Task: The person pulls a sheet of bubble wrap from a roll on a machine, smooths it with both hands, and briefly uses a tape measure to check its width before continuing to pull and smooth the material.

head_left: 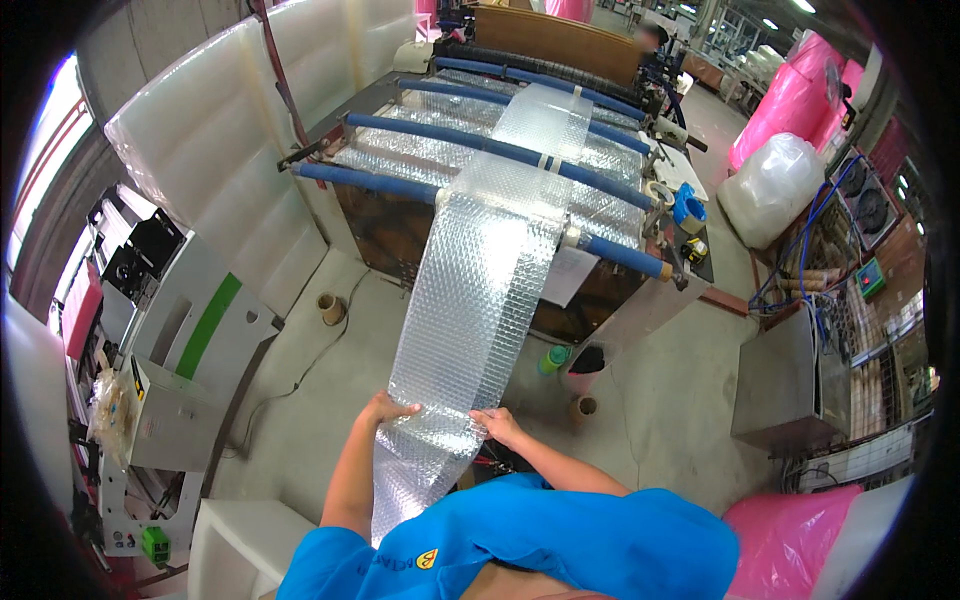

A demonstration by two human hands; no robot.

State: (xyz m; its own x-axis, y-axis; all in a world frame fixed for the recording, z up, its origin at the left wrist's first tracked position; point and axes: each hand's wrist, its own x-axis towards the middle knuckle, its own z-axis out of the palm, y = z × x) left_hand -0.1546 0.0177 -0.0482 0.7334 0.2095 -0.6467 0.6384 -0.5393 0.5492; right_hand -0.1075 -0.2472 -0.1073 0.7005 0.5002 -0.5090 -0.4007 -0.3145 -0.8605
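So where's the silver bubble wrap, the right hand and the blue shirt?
Silver bubble wrap [468, 300], head view: middle of the strip.
Right hand [499, 426], head view: back of the hand.
Blue shirt [600, 530], head view: its front.

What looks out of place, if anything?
The cable trails loose across the floor at left, beside a brown tube: maybe a trip hazard. The film is puckered between left hand and right hand, likely just from handling.

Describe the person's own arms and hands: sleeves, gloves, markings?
Left hand and right hand: both bare, no gloves. Forearms uncovered, no cables or watch visible. Bright blue shirt with short sleeves; a small yellow-and-red emblem sits on its front, with dark lettering beside it. Fingers are partly hidden.
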